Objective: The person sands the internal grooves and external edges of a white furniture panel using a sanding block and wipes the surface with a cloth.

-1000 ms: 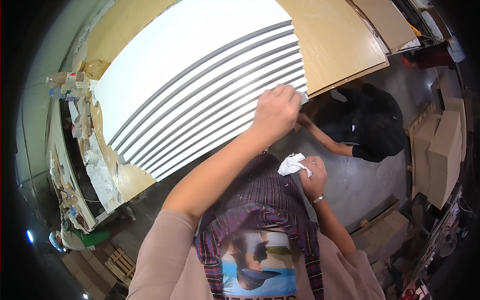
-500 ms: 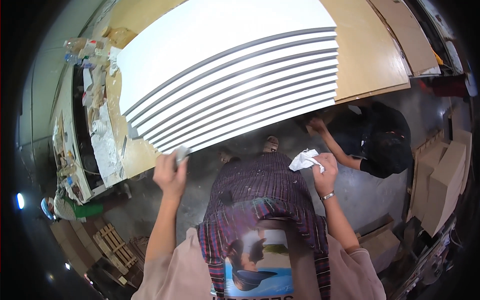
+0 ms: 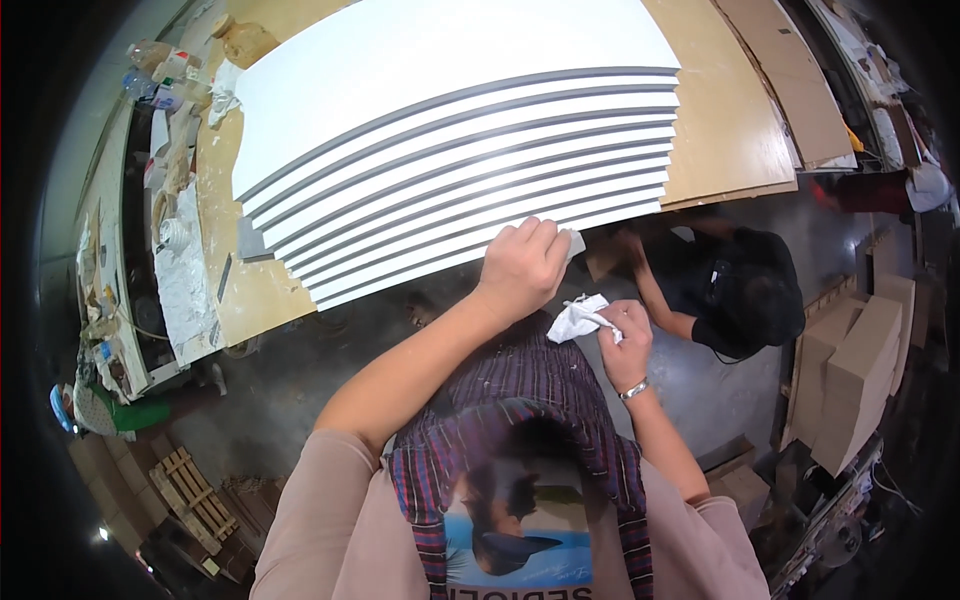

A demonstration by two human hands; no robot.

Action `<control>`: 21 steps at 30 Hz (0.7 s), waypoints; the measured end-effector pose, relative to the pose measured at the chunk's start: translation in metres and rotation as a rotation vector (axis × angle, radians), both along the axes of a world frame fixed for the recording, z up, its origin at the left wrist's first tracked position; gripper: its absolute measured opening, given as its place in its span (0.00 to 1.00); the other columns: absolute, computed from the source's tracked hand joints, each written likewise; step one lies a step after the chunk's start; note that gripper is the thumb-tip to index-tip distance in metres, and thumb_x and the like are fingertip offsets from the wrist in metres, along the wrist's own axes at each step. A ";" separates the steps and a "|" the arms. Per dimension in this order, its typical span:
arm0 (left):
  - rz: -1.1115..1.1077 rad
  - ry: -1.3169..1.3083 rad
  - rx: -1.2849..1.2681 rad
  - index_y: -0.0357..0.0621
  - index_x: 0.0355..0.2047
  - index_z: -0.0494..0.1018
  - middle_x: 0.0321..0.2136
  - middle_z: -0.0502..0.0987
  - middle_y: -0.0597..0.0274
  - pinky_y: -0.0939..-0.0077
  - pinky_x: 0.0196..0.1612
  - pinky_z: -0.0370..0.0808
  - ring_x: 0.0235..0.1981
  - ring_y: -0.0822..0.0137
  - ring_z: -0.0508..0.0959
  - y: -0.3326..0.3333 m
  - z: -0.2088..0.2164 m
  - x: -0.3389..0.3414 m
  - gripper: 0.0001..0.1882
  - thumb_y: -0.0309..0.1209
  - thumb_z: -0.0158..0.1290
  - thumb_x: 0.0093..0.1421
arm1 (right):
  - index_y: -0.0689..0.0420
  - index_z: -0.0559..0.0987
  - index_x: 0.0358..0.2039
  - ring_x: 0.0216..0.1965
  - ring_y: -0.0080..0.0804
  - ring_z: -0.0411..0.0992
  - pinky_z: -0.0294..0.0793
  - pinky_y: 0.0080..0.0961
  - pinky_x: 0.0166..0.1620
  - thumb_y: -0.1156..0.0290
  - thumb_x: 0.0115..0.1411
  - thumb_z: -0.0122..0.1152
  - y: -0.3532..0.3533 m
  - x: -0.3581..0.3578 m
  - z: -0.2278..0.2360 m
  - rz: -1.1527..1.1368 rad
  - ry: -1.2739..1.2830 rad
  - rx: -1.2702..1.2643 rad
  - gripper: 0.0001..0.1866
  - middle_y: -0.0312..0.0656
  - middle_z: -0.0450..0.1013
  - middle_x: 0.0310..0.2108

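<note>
White panels (image 3: 450, 150) with dark grey edges lie stacked like steps on a wooden worktable (image 3: 725, 150). At the near edge of the lowest panel is my left hand (image 3: 522, 268), its fingers closed round a small pale grey piece (image 3: 575, 246). Most of that piece is hidden in the hand, so its kind does not show. My right hand (image 3: 628, 340) grips a crumpled white cloth (image 3: 580, 318), held in front of my striped apron (image 3: 500, 375), apart from the panels. A grey block (image 3: 252, 240) lies beside the stack's left corner.
A co-worker in black (image 3: 755, 285) crouches just beyond the table's near edge, right of my hands. Plastic bottles (image 3: 165, 75) and a jug (image 3: 243, 42) stand at far left. Cardboard boxes (image 3: 860, 370) are at right, a wooden pallet (image 3: 195, 500) at lower left.
My left hand has moved right along the near panel edge, from the left corner to past the middle, with the pale piece. My right hand with the cloth has shifted slightly left.
</note>
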State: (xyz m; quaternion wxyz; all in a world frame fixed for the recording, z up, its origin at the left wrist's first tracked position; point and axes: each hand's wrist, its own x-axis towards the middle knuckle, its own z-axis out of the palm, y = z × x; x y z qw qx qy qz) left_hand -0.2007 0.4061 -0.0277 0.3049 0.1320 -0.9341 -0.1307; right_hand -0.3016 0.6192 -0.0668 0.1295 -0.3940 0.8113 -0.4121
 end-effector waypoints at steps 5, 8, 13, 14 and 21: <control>0.021 -0.017 0.045 0.45 0.35 0.76 0.25 0.70 0.62 0.68 0.26 0.68 0.26 0.61 0.73 0.002 0.000 0.000 0.17 0.29 0.65 0.42 | 0.58 0.84 0.30 0.39 0.44 0.74 0.74 0.36 0.43 0.80 0.46 0.58 0.038 0.013 -0.010 -0.087 -0.028 0.067 0.11 0.45 0.75 0.34; 0.009 -0.020 0.038 0.44 0.35 0.76 0.26 0.70 0.62 0.68 0.26 0.68 0.27 0.62 0.74 0.009 -0.003 -0.024 0.17 0.29 0.65 0.42 | 0.57 0.84 0.30 0.39 0.44 0.74 0.74 0.36 0.43 0.79 0.45 0.58 0.051 0.017 -0.017 -0.107 -0.038 0.092 0.11 0.44 0.75 0.35; -0.032 0.006 -0.003 0.44 0.31 0.74 0.25 0.68 0.63 0.68 0.26 0.67 0.29 0.63 0.74 0.012 -0.008 -0.052 0.13 0.31 0.62 0.45 | 0.58 0.84 0.29 0.38 0.44 0.74 0.74 0.36 0.43 0.79 0.45 0.58 0.054 0.017 -0.012 -0.149 0.002 0.048 0.10 0.44 0.75 0.35; -0.019 -0.006 0.017 0.45 0.30 0.74 0.25 0.68 0.63 0.68 0.27 0.68 0.29 0.62 0.74 0.012 -0.007 -0.048 0.12 0.31 0.62 0.45 | 0.58 0.84 0.29 0.38 0.44 0.74 0.74 0.36 0.43 0.79 0.45 0.58 0.058 0.016 -0.013 -0.174 0.011 0.037 0.10 0.45 0.75 0.34; -0.117 -0.001 -0.020 0.45 0.26 0.72 0.26 0.70 0.61 0.68 0.29 0.69 0.32 0.62 0.75 0.030 -0.012 -0.126 0.06 0.26 0.55 0.46 | 0.62 0.83 0.31 0.36 0.44 0.73 0.73 0.32 0.41 0.81 0.46 0.57 0.074 0.021 -0.015 -0.235 0.023 0.050 0.11 0.48 0.74 0.33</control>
